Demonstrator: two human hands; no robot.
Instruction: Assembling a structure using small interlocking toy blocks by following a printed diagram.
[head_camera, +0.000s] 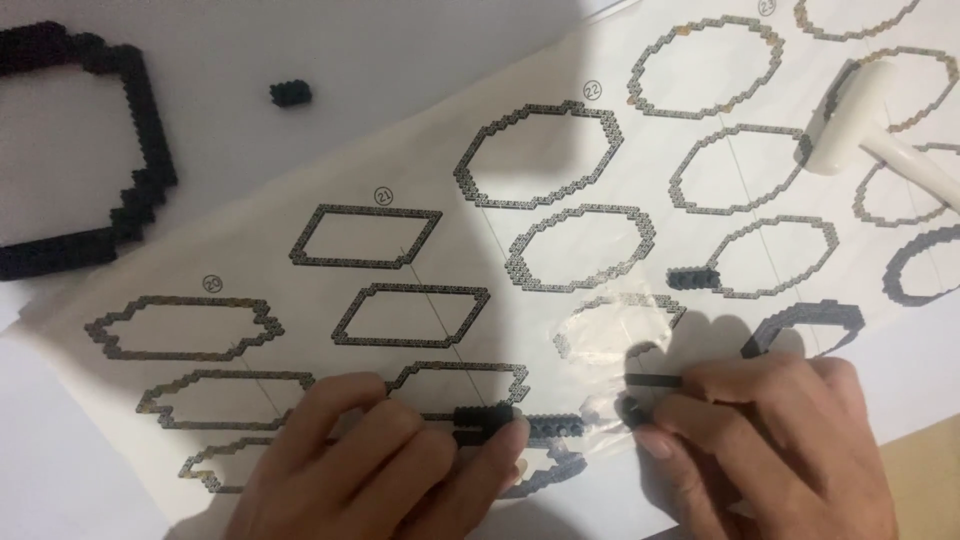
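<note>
Matt black plastic bricks (485, 417) lie on a smooth paper sheet (420, 180) beside a glossy clear bag (610, 345).

Single view: head cam, looking steeply down at the tabletop (60, 480), close range. Both hands enter from the bottom edge, left hand (370, 465) and right hand (770, 440), cropped at the wrists. The paper instruction sheet (440, 250) runs diagonally beyond the hands and fills most of the frame. Far-left of the hands, a black brick frame (140, 150) is cut off by the edge; far-right, a white tool (850, 120). No second view, so no overlap.
</note>
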